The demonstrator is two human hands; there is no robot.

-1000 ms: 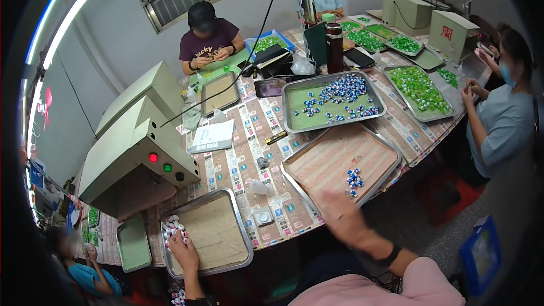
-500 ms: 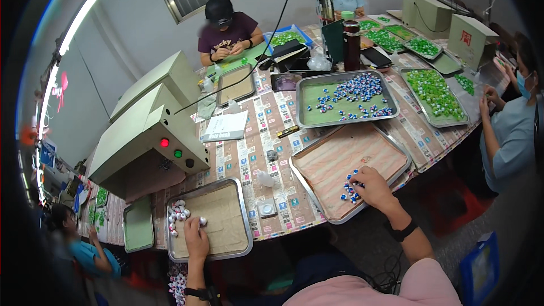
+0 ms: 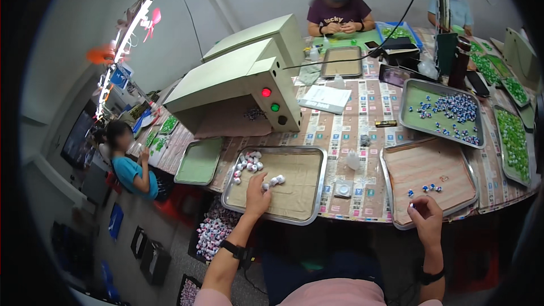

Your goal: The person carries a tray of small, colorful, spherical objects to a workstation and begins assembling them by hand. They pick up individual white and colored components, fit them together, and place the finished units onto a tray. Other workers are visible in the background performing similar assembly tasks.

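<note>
Seemingly both grips, left hand [image 3: 258,197] and right hand [image 3: 425,215], indiscernible over small pieces [image 3: 276,180].

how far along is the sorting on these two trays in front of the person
Done so far: a cluster of white pieces lies in the top left corner of the left tray. In hand: the left hand rests on that tray beside two more white pieces, and the right hand sits at the near edge of the right tray. Left: a few blue pieces on the right tray.
</note>
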